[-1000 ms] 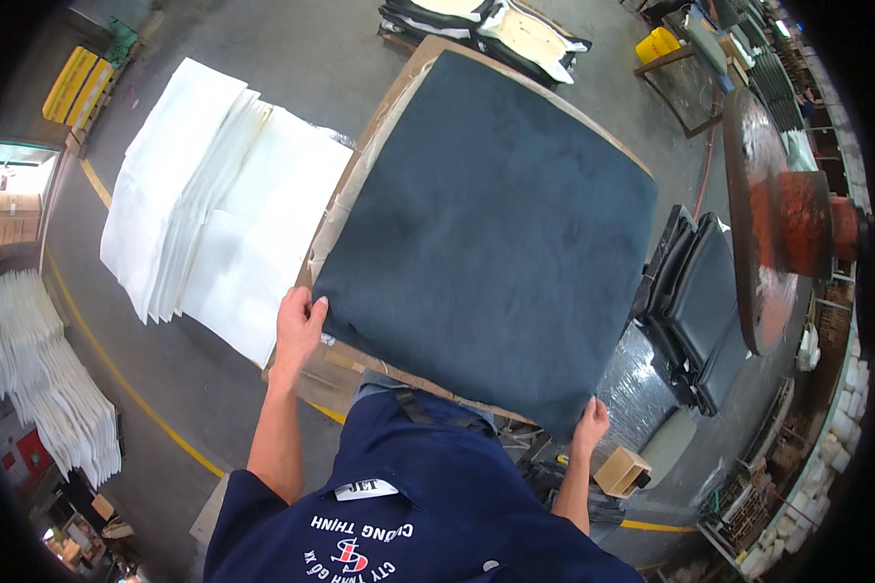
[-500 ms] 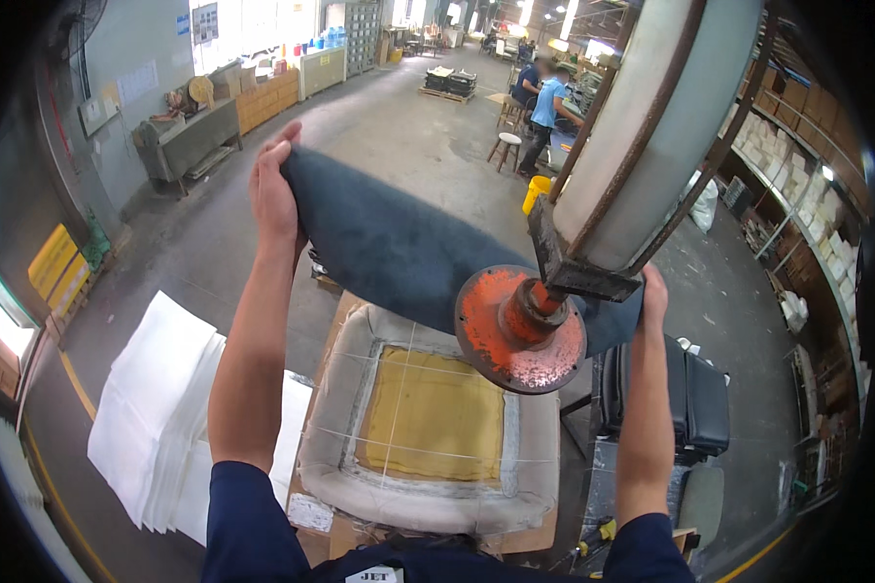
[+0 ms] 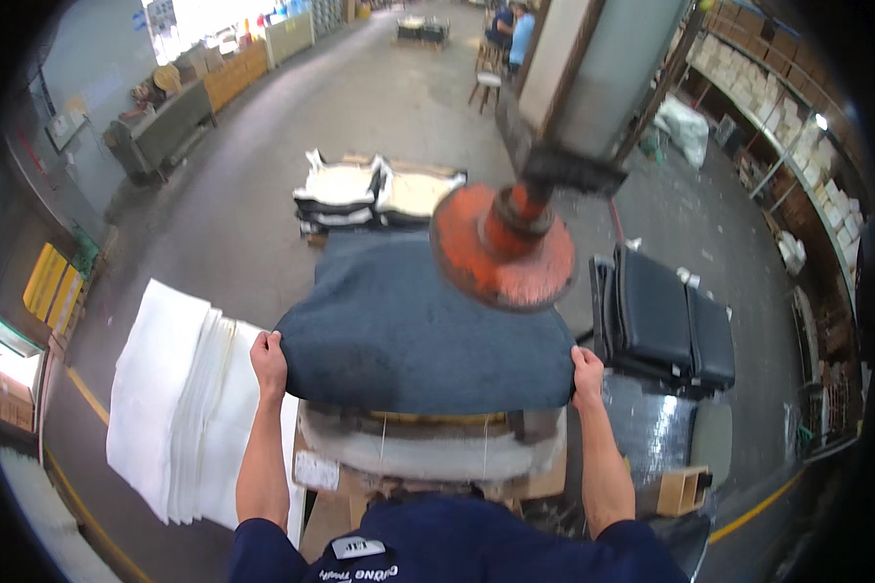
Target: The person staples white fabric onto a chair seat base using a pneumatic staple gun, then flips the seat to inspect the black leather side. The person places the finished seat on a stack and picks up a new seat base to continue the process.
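A dark blue-grey sheet of flexible material [image 3: 418, 340] is stretched between my two hands. At its left near corner my left hand [image 3: 269, 365] is closed, thumb up, pinching the edge. My right hand [image 3: 587, 378] grips the right near corner in the same way. Beneath the sheet lies a pale, padded square form [image 3: 447, 457] with string across it. Only its near side shows, with a thin strip of the yellow middle [image 3: 437, 418]; the sheet hides the remainder. Above the sheet's far right part hangs an orange round metal plate [image 3: 501, 253] on a post.
White sheets [image 3: 160, 389] are stacked at the left. Black padded panels [image 3: 656, 306] lean together at the right, above a small wooden box [image 3: 681, 491]. Beyond the sheet sit cream pads with black edges [image 3: 423, 189]. People [image 3: 517, 37] are far off beside a stool [image 3: 489, 80].
Both hands have come down and nearer to me with the sheet, which now spreads over the padded form and covers most of it. The view has tilted, showing the cream pads beyond.
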The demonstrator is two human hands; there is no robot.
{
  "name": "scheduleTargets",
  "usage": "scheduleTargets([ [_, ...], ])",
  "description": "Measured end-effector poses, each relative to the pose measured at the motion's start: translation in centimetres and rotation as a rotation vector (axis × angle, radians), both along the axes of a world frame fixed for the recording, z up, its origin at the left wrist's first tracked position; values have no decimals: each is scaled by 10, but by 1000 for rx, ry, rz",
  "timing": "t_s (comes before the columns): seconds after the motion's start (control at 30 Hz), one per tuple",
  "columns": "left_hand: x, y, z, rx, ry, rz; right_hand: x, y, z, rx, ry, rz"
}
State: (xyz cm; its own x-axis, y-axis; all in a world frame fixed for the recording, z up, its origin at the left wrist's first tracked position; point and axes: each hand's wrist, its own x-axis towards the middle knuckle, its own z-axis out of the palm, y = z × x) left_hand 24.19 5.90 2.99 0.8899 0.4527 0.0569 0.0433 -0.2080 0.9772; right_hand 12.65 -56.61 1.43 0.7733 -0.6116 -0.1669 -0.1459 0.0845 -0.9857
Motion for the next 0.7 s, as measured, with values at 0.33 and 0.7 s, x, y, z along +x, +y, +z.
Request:
scheduleTargets([
  [0.33, -107, 12, -40, 115, 172, -74, -92, 12, -21, 99, 167, -4],
  [0.7, -157, 19, -60, 73, 355, -129, -156, 26, -27, -133, 262, -19],
])
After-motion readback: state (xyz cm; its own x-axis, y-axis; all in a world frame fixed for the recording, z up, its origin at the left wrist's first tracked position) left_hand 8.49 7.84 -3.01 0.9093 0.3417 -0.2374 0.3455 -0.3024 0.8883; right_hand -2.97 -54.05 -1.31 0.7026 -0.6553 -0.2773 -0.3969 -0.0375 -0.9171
